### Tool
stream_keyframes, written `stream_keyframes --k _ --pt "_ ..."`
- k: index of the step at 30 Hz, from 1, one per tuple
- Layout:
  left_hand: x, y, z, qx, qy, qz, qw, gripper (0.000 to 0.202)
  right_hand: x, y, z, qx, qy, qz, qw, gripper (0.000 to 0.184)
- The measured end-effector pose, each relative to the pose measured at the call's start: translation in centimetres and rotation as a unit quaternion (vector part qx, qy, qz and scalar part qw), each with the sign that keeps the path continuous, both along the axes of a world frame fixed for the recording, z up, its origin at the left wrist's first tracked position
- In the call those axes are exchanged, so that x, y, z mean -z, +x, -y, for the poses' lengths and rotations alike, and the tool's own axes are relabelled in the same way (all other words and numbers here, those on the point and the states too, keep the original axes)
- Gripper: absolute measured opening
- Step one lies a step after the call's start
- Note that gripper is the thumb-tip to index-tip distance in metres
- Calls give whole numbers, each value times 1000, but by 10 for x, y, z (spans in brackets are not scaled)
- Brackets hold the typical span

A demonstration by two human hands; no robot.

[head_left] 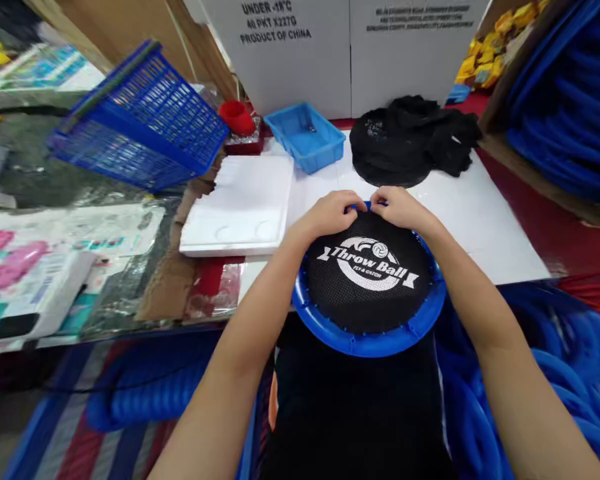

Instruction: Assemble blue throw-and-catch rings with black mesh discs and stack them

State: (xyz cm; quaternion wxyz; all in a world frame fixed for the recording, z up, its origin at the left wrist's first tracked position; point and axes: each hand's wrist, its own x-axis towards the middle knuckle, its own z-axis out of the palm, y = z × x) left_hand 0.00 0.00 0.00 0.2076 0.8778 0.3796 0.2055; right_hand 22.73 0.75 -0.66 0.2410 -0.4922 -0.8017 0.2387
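Left hand and right hand pinch their fingers closed on the far side of a blue ring at the white worktop's edge, its black mesh seemingly seated nearer the lap, the pinched stretch perhaps unfinished.

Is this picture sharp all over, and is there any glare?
Head view: the Throw Ball lettering reads clearly; the small print on the upper-right box panel is smeared; the striped material at lower left looks blurred; bright glints show on the blue rim and the clear plastic.
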Motion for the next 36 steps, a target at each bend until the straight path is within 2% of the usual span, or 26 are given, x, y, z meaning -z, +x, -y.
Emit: stream_keyframes --k 6,8,10,12,14,15,17,19,20,22,25,28,30,32,36 --pt "-1 3 11 6 30 -40 999 27 4 12 -3 -23 -37 -58 997 9" --pt "-2 2 10 -3 46 -53 998 25 5 27 -9 -7 -6 -76 997 12" --pt "-4 0 7 -39 79 -68 994 26 8 48 -18 50 73 -44 995 14" --pt "-8 -2 6 -84 123 -73 986 30 10 74 -29 130 146 16 981 18" --pt "-12 0 12 -98 152 -53 982 34 12 100 -39 225 167 58 958 26" --pt "-14 2 18 -85 151 -41 984 38 14 110 -43 269 157 67 948 29" --pt "-14 10 33 -25 107 -45 993 57 18 124 -46 331 125 73 932 34" --pt "-9 20 50 44 21 -120 992 84 22 128 -46 350 107 72 928 36" --pt "-5 25 57 59 -18 -165 984 91 25 127 -45 351 107 68 928 35" --pt "1 31 64 68 -59 -217 972 95 28 121 -45 352 117 55 927 33" --pt "4 35 64 71 -79 -241 965 96 26 114 -47 358 146 10 922 32" --pt "0 35 61 64 -82 -249 963 96 11 122 -57 367 170 -67 912 34" --pt "-2 35 61 63 -80 -246 964 95 -9 138 -70 378 175 -127 900 40" --pt "-1 35 61 61 -78 -241 965 96 -37 160 -87 391 178 -184 884 50" --pt "3 36 61 56 -68 -234 968 96 -104 206 -121 416 184 -271 849 76"
